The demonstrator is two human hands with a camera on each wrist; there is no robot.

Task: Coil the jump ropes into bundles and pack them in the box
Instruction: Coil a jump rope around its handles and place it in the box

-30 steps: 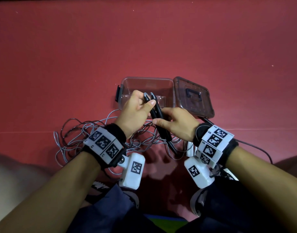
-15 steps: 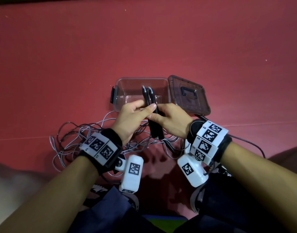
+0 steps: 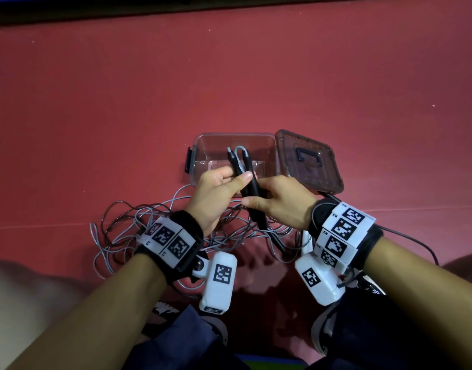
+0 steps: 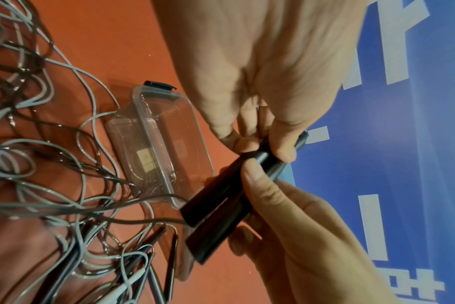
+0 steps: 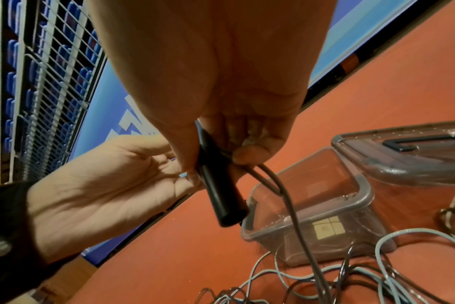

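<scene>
Head view: the left hand [image 3: 219, 193] and right hand [image 3: 280, 201] both clamp their grip on two black handles [image 3: 249, 180], held side by side above the near edge of the clear box [image 3: 200, 145]. The box sits open on the red floor [image 3: 123, 102], its lid [image 3: 309, 161] lying just right of it. Grey ropes [image 3: 128, 231] lie tangled on the floor under the wrists.

Left wrist view: thumbs pinch the handles [image 4: 221, 201]; the box [image 4: 148, 127] lies beyond.

Right wrist view: fingers curl round a handle [image 5: 221, 195], a rope [image 5: 294, 216] trailing down from it.
</scene>
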